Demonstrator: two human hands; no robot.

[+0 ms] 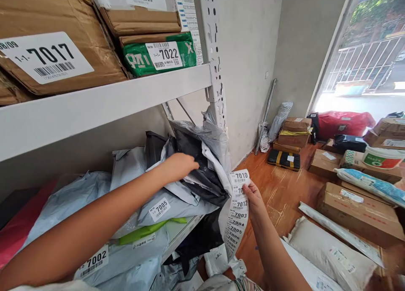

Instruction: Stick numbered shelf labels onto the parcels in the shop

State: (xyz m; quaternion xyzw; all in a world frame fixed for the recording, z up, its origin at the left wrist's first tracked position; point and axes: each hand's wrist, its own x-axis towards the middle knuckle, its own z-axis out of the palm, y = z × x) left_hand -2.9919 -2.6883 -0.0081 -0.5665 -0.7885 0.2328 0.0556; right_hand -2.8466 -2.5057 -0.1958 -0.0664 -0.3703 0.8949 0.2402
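Observation:
My left hand [181, 168] reaches across the lower shelf, its fingers curled and closed on a black mailing bag [202, 173] that leans at the shelf's end. The fingertips are partly hidden. Between the thumb and fingers of my right hand [254, 197], a long strip of printed number labels [236, 217] hangs down in a curve. Numbers 7010, 7012 and 7003 can be read on it. Just below my left hand lies a grey mailing bag [177, 208] with a label reading 7005. Nearer to me, a pale bag [126, 261] carries the label 7002.
Above runs a white shelf beam [126, 101], with cardboard boxes [60, 21] and a green-wrapped parcel [136, 59] over it. A perforated upright [217, 71] bounds the right side. Several cartons [360, 211] and bags spread over the wooden floor [272, 198], near a bright doorway.

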